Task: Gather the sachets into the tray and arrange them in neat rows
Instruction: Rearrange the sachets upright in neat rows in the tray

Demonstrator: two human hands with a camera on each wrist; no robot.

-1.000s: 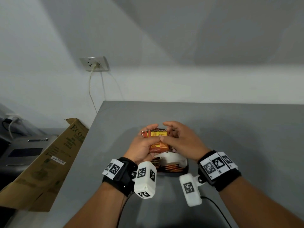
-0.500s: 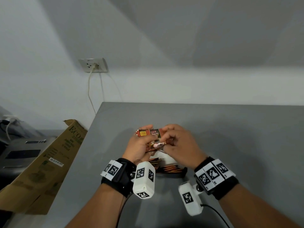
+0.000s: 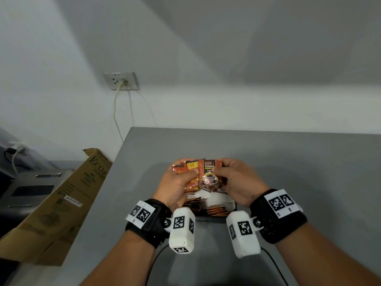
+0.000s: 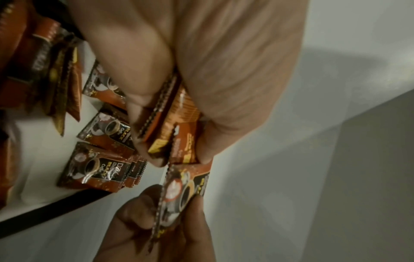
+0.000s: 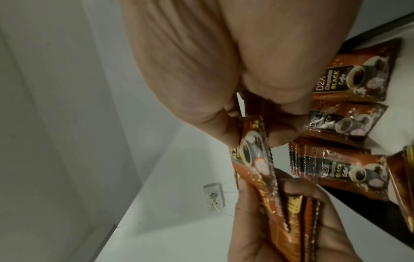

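Both hands are raised together just above the tray point(image 3: 234, 205), a black-rimmed tray with a white floor on the grey table point(image 3: 288, 162). My left hand point(image 3: 175, 186) grips a small bundle of red-brown coffee sachets point(image 3: 190, 168). My right hand point(image 3: 237, 180) pinches a single sachet point(image 3: 210, 176), face up and touching the bundle. The left wrist view shows the bundle point(image 4: 177, 124) in my left fingers and the single sachet point(image 4: 186, 189) held by the right hand. Several sachets point(image 5: 354, 81) lie overlapped in rows in the tray, and more stand on edge point(image 4: 65, 79).
A folded cardboard box point(image 3: 61, 203) leans at the table's left edge, beside a grey device point(image 3: 31, 188). A wall socket point(image 3: 121, 81) with a hanging cable sits behind. A black cable point(image 3: 274, 265) trails on the table near my right forearm.
Both hands held one bundle together. The right hand has since drawn one sachet out and turned its printed face up, while the left hand keeps the others.
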